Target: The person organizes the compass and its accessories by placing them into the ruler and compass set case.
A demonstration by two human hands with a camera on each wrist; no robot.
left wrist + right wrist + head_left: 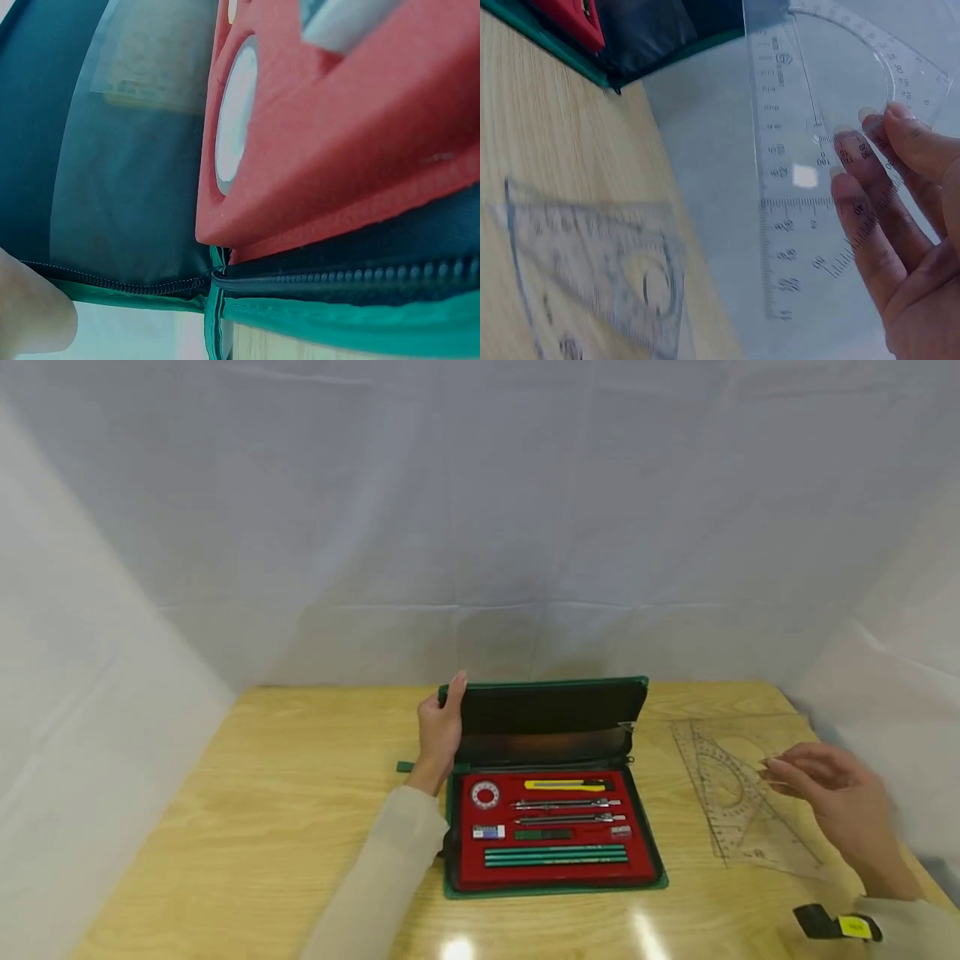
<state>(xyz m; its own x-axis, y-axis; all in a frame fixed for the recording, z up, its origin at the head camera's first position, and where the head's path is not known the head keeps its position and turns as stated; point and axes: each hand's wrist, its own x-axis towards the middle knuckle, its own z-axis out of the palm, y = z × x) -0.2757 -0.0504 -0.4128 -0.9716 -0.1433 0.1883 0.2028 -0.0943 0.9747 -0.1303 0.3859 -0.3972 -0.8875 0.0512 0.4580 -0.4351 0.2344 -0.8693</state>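
Note:
My left hand (pixel 440 731) grips the left edge of the raised lid (pixel 551 710) of a green zip case; its thumb (pixel 34 311) shows at the lid's edge in the left wrist view. The case lies unzipped with a red insert (pixel 498 881). My right hand (pixel 847 806) pinches a clear plastic set square (pixel 780 97) with a protractor arc between thumb and fingers, above the table's right side. Beneath it another clear set square (pixel 592 255) lies on the table, blurred; whether more than one piece lies there I cannot tell.
Fitted in the insert are a white ring (pixel 484 795), a yellow cutter (pixel 566 785), two compasses (pixel 562 804), an eraser (pixel 487 832), a dark green piece (pixel 542 834), a sharpener (pixel 620 831) and several green pencils (pixel 555 856). White cloth (pixel 480 527) surrounds the wooden table (pixel 315 810).

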